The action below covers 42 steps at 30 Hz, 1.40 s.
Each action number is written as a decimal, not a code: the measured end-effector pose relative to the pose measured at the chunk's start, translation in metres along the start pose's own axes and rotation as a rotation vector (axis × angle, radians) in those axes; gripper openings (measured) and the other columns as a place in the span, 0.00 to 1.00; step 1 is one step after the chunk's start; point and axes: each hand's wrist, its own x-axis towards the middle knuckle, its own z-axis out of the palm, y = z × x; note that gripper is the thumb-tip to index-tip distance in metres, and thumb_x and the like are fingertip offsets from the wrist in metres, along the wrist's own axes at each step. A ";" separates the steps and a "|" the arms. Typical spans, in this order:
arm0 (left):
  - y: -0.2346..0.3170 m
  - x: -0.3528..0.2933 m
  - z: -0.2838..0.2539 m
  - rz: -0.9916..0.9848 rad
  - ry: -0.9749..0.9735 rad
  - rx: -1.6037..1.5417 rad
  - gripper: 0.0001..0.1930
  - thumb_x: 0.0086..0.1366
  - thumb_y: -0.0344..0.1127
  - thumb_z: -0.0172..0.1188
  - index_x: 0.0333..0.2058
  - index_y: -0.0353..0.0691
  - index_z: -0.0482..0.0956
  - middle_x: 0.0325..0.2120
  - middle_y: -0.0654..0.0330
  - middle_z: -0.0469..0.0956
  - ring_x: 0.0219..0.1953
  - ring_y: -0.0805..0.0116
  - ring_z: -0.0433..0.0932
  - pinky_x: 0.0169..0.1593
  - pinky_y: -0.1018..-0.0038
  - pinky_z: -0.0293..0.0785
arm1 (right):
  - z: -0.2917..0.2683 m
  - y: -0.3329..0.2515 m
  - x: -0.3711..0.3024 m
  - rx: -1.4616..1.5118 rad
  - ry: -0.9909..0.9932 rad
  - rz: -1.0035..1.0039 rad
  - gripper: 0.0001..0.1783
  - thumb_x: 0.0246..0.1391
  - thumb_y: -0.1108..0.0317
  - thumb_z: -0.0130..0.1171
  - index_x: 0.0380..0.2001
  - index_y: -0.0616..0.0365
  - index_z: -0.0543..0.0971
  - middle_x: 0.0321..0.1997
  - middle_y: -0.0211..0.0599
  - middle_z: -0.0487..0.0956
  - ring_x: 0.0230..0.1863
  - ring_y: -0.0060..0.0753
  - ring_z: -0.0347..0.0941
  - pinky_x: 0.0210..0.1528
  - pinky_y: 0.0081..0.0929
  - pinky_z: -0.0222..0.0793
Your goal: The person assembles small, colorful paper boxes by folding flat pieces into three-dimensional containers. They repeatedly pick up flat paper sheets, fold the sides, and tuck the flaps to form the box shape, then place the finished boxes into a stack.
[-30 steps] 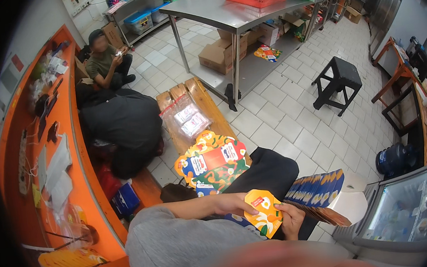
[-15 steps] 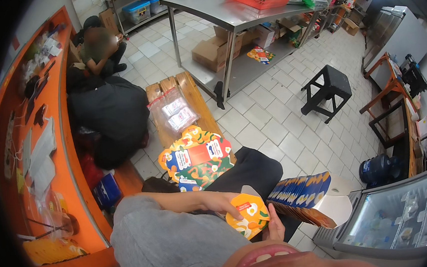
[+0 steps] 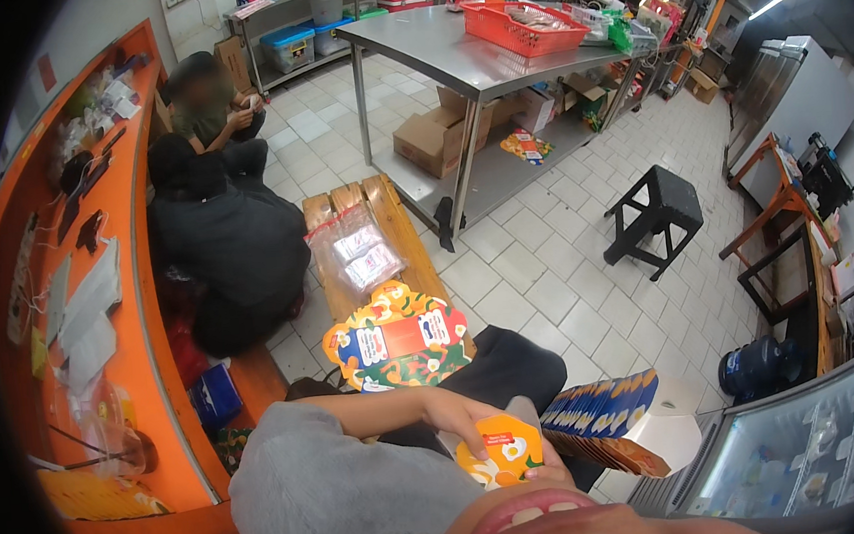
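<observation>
Low in front of me, my left hand (image 3: 459,420) grips an orange printed food carton (image 3: 512,449) by its near-left side, thumb on the printed face. At the carton's right and lower edge, my right hand (image 3: 553,466) is closed on it too, its fingers partly hidden. To the right of my lap, a row of nested folded cartons (image 3: 609,408), blue, orange and white, stands close to my right hand. On the wooden bench (image 3: 408,213) ahead lie flat colourful carton blanks (image 3: 405,338), with a clear zip bag (image 3: 358,252) of white packets beyond them.
A person in dark clothes (image 3: 230,242) bends down left of the bench; another person (image 3: 209,108) squats farther back. An orange counter (image 3: 140,320) runs along the left. A steel table (image 3: 419,42) bears a red basket (image 3: 523,26). A black stool (image 3: 659,214) and glass-topped freezer (image 3: 812,437) are right.
The view has shifted slightly. The carton in my hands has turned a little, and my right hand's fingers have moved lower along its edge. The farther person's head and hands have moved.
</observation>
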 end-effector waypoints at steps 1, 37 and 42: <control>0.004 -0.005 -0.005 -0.003 0.016 0.087 0.33 0.60 0.28 0.58 0.61 0.33 0.53 0.54 0.56 0.67 0.55 0.71 0.65 0.56 0.73 0.63 | 0.003 -0.007 0.002 -0.024 0.046 0.055 0.61 0.26 0.68 0.68 0.65 0.65 0.45 0.62 0.44 0.60 0.63 0.35 0.57 0.64 0.29 0.47; 0.041 0.110 0.000 0.882 0.438 0.991 0.75 0.29 0.61 0.75 0.64 0.44 0.24 0.63 0.43 0.43 0.65 0.47 0.46 0.62 0.48 0.47 | 0.002 -0.101 -0.123 -0.624 0.934 -1.295 0.58 0.35 0.61 0.71 0.64 0.55 0.45 0.55 0.45 0.66 0.55 0.41 0.66 0.56 0.38 0.66; 0.035 0.135 -0.011 0.684 0.511 1.020 0.75 0.29 0.51 0.78 0.63 0.38 0.25 0.62 0.39 0.43 0.65 0.46 0.45 0.62 0.53 0.46 | -0.044 -0.121 -0.096 -0.839 0.667 -1.154 0.60 0.29 0.65 0.72 0.64 0.58 0.46 0.58 0.41 0.61 0.60 0.36 0.59 0.60 0.31 0.56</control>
